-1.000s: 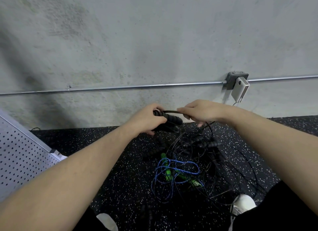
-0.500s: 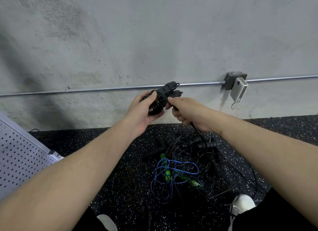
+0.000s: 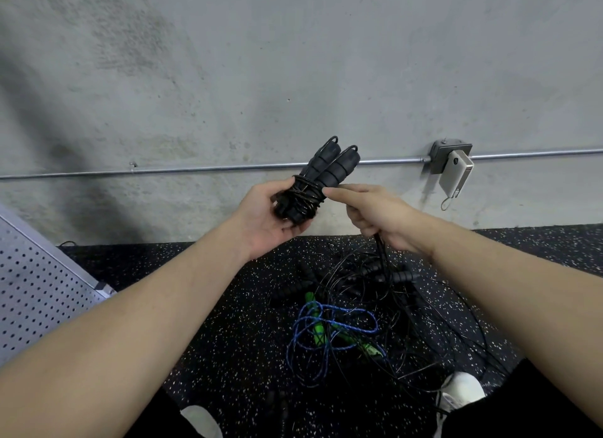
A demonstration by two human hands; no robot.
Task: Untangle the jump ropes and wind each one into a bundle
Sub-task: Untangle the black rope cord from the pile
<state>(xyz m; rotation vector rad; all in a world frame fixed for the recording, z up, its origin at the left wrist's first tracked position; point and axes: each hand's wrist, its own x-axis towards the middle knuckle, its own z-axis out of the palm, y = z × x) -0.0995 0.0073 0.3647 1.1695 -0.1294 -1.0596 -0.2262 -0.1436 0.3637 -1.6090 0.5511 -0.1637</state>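
Observation:
My left hand holds two black foam jump rope handles side by side, pointing up toward the wall. Several turns of thin black cord are wound round their lower ends. My right hand grips the same cord just to the right, and the cord runs down from it to the floor. Below lies a tangled pile of black ropes with more foam handles. A blue rope with green handles lies in front of that pile.
The floor is black speckled rubber. A concrete wall carries a metal conduit and a junction box with a white device. A white perforated panel stands at the left. My white shoes are at the bottom.
Both hands have risen from just above the pile to in front of the wall. The handles have swung upright, and the cord now wraps round their lower ends.

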